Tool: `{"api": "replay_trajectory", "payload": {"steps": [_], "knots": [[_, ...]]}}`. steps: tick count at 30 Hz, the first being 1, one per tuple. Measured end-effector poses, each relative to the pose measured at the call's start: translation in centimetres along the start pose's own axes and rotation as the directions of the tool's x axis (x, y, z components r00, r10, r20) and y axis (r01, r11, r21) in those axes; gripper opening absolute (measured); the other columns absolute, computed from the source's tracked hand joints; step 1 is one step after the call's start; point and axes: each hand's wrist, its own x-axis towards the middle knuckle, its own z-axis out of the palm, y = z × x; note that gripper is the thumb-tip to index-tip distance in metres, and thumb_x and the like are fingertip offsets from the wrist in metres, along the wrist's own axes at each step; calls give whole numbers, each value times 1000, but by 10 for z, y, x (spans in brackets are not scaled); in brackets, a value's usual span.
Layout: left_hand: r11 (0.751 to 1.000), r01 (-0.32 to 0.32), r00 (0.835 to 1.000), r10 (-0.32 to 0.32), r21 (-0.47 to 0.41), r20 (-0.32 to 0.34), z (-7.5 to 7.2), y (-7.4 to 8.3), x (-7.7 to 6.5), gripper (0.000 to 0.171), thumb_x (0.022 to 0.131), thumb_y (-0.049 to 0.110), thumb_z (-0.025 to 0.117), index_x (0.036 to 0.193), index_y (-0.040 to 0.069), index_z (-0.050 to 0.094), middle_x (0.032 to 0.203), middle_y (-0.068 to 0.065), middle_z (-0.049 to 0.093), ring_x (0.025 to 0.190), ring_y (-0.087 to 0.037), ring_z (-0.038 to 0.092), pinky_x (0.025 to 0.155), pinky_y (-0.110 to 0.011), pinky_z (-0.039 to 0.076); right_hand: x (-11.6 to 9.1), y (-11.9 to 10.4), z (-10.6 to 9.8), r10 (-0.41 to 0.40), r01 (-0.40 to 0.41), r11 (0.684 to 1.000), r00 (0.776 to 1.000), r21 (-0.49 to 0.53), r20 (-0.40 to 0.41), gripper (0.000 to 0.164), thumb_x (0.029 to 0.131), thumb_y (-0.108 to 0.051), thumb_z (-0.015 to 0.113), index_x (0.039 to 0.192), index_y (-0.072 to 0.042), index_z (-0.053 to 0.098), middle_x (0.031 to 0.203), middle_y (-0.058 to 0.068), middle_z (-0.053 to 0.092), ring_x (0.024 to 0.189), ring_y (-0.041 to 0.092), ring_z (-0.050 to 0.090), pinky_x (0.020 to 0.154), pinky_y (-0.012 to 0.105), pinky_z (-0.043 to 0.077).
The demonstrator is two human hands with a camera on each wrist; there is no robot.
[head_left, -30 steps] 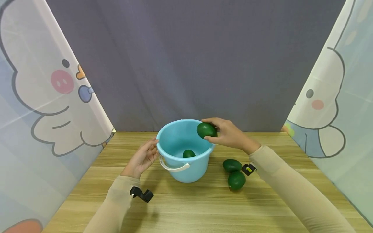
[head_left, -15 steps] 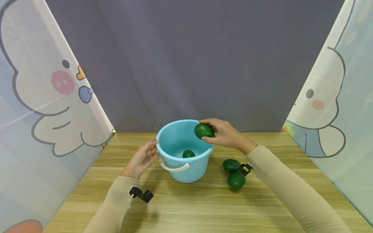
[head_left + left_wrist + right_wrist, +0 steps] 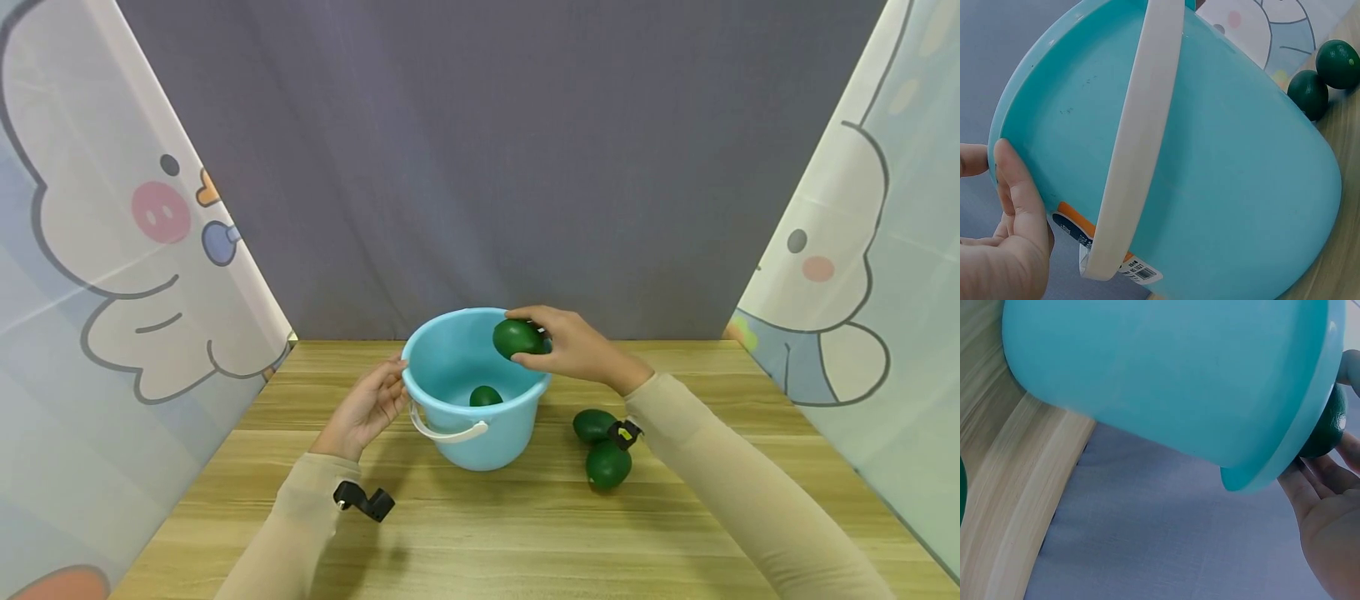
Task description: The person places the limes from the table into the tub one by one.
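A light blue bucket [image 3: 480, 437] with a white handle [image 3: 450, 433] stands upright on the table. My left hand [image 3: 369, 410] pinches its rim at the left, fingers on either side of the edge in the left wrist view. At the opposite side, my right hand [image 3: 572, 348] grips a dark green avocado [image 3: 517, 338] between thumb and fingers, over the bucket's opening near the right rim. Inside, a second avocado [image 3: 485, 396] lies at the bottom, partly hidden by the near rim. The right wrist view shows the held avocado [image 3: 1327, 428] mostly behind the rim.
Two more avocados, one [image 3: 594, 425] behind the other [image 3: 608, 465], lie right of the bucket on the wooden table [image 3: 480, 533], below the right wrist. A grey curtain [image 3: 480, 167] hangs behind the table, with cartoon-printed cloths at both sides.
My right hand has shifted slightly left with the avocado, further over the bucket's opening. My left hand and the bucket have stayed in place.
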Motion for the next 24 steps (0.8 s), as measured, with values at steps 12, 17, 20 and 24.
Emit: {"api": "replay_trajectory", "payload": {"steps": [12,17,20,24], "knots": [[1000,-6,1000,6,0,-2,1,-1,1,38,104,6,48,140,1,38,108,-6,57,82,-8,61,70,-14,54,2,-2,3,23,-24,1000,999,16,24,59,89,-26,78,140,-6,55,133,7,61,112,22,61,92,40,55],[1000,-8,1000,8,-2,8,1,-1,1,39,104,6,47,141,0,37,109,-6,57,84,-9,61,71,-15,54,1,-1,1,31,-31,1000,999,-3,25,56,91,-24,76,140,-6,55,135,8,60,120,24,59,101,44,50],[1000,-9,1000,9,-4,14,1,-1,1,40,104,7,48,143,0,36,110,-7,56,83,-9,61,71,-15,54,-1,0,0,29,-29,999,999,-18,24,55,91,-23,76,139,-6,56,134,7,61,119,23,59,100,44,51],[1000,-10,1000,10,-10,15,1,-2,2,40,104,6,48,141,1,37,111,-7,56,84,-9,62,70,-15,54,-3,1,-2,7,-6,1000,1000,-27,19,53,91,-22,76,138,-5,56,133,8,62,118,23,60,99,43,52]]}}
